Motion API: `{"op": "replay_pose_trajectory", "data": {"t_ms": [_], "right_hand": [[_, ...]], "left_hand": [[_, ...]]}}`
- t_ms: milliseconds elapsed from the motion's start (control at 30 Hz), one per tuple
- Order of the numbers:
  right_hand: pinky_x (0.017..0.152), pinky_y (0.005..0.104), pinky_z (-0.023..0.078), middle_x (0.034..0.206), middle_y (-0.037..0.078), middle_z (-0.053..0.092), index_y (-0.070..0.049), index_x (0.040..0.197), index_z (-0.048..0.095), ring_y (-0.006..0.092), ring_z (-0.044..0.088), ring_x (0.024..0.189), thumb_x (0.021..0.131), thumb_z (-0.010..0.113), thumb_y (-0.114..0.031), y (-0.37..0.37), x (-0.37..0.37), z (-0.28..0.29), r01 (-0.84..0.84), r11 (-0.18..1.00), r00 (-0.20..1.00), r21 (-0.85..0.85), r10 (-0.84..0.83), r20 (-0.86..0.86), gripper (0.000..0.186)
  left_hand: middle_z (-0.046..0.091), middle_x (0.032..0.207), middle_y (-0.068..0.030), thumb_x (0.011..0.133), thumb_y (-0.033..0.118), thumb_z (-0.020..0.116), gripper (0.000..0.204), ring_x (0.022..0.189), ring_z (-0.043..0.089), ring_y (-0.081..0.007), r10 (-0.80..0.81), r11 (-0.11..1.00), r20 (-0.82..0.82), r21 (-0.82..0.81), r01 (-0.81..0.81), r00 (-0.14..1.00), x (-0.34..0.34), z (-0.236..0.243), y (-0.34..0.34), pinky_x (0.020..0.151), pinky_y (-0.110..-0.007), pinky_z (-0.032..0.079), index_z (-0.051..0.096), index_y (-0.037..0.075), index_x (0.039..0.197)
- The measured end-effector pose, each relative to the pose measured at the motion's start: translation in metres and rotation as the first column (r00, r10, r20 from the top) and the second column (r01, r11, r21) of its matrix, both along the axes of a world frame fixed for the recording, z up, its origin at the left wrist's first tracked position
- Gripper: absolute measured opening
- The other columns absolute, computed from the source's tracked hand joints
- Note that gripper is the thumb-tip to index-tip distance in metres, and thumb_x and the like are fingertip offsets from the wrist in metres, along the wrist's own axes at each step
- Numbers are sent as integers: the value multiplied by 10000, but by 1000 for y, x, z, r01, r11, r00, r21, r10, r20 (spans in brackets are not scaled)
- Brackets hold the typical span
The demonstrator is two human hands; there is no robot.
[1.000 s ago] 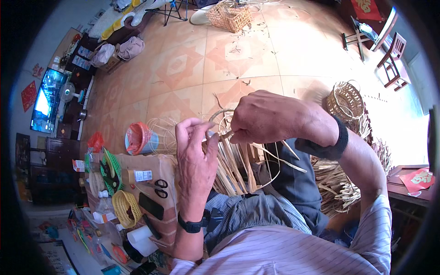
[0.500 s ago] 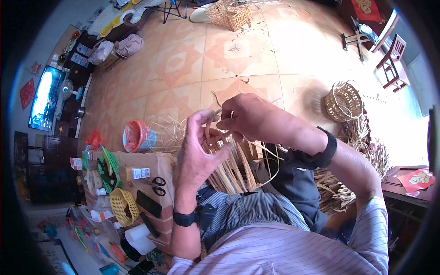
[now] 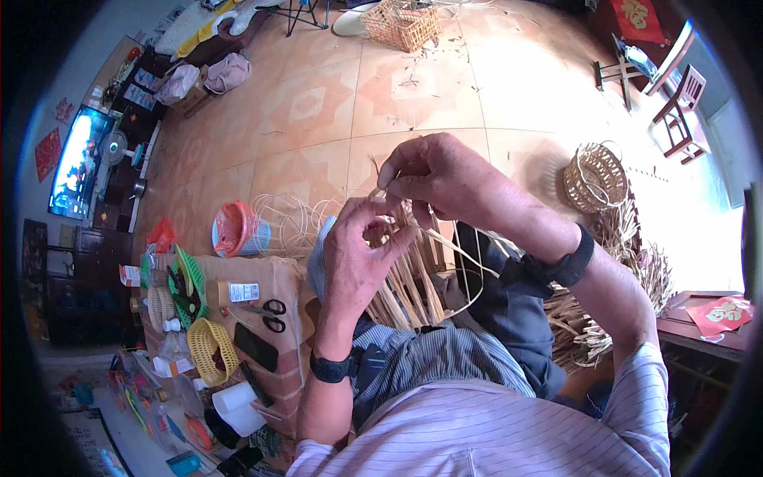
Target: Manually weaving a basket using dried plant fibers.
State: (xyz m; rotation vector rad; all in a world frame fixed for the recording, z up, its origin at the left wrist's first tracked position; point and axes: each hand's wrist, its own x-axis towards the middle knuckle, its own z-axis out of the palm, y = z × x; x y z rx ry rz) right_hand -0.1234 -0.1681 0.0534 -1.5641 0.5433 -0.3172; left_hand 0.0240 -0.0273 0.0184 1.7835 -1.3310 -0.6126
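My left hand (image 3: pixel 359 253) and my right hand (image 3: pixel 439 176) meet above my lap, both pinching thin tan bamboo strips (image 3: pixel 413 278) of a half-woven piece. The strips fan down from my fingers over my knees. The right hand's fingertips grip a strip end at the top; the left hand's fingers curl around strips just below it. A black watch sits on my left wrist and a black band on my right. The woven part under my hands is mostly hidden.
A finished small woven basket (image 3: pixel 594 176) stands on the tiled floor at right, beside a heap of loose strips (image 3: pixel 628 270). A cardboard box (image 3: pixel 262 294) at left carries scissors (image 3: pixel 269 312), a phone and small plastic baskets. Wire rings (image 3: pixel 288 221) lie by an orange container.
Both hands have shifted slightly up and right while working the strips. The left hand's fingers have closed in more under the right hand.
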Motion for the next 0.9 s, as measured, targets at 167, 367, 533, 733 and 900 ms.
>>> {"op": "replay_pose_trajectory", "data": {"t_ms": [167, 367, 533, 733, 900], "right_hand": [[537, 231, 580, 996, 103, 752, 49, 1173, 644, 162, 775, 819, 1051, 630, -79, 1, -10, -9, -4, 980, 992, 199, -21, 124, 178], [621, 283, 640, 1057, 153, 749, 85, 1237, 597, 246, 786, 1001, 1068, 614, -87, 15, -15, -2, 9, 949, 976, 314, -76, 202, 242], [792, 339, 664, 1178, 163, 718, 92, 1293, 580, 254, 727, 1156, 1066, 625, -87, 30, -15, -7, 47, 954, 961, 295, -123, 246, 292], [1049, 366, 582, 1300, 182, 671, 95, 1364, 546, 245, 678, 1240, 1068, 639, -109, 40, -16, -9, 77, 969, 959, 233, -136, 248, 371], [1060, 345, 551, 1312, 191, 668, 97, 1377, 526, 237, 683, 1215, 1068, 647, -128, 43, -9, -11, 109, 994, 977, -4, -107, 184, 401]], "left_hand": [[638, 1048, -85, 850, 245, 894, 441, 926, 713, -180, -26, 996, 184, 84, 10, 983, -10, 13, 3, 778, -331, 589, 662, -15, 1121], [660, 998, -110, 838, 188, 876, 368, 892, 724, -243, 21, 997, -31, -78, -23, 999, -7, -3, 0, 756, -384, 591, 675, 20, 1096], [706, 955, -97, 839, 128, 863, 344, 906, 740, -217, 33, 999, 118, 6, -33, 993, -8, 1, -1, 765, -353, 590, 665, 16, 1097], [712, 862, -69, 828, 46, 836, 258, 832, 698, -164, 44, 999, 139, -3, -44, 989, -14, 7, 0, 765, -314, 561, 663, 20, 1018], [742, 980, -147, 847, 162, 866, 342, 906, 762, -232, 7, 1000, 101, 24, -9, 995, 4, -4, 1, 770, -363, 589, 704, -6, 1097]]}}
